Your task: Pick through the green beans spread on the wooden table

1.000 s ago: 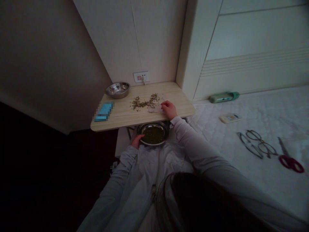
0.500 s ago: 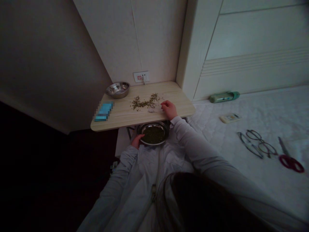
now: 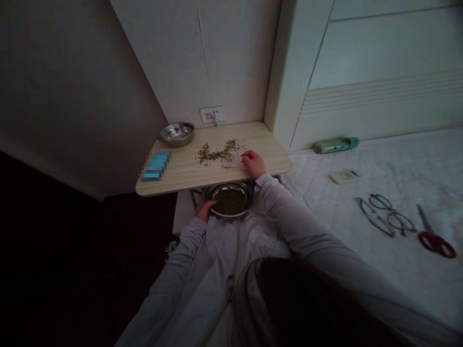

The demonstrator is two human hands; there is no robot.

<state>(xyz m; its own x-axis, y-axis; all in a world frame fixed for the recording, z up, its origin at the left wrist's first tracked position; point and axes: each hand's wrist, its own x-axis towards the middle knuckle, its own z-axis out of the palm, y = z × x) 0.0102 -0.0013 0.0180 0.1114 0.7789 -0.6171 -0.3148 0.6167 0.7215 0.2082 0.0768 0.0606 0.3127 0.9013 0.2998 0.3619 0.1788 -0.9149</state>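
My left hand is closed on the left rim of a metal bowl, which is held at my lap under the table's front edge. Small greenish grains fill the bottom of this bowl. My right hand rests over the right part of the small wooden table, fingers pinched on a thin, flat, pale card-like piece; its exact kind is too faint to tell. Just beyond that piece, a loose patch of small green-brown grains lies scattered across the tabletop.
A second metal bowl stands at the table's back left, with a blurred-out blue phone-like object before it. On the white bed at right lie a green bottle, a pale remote-like device, glasses and red-handled scissors.
The pale piece under my right fingers seems to have shifted very slightly. Both hands, the bowl and the grains otherwise stay where they were.
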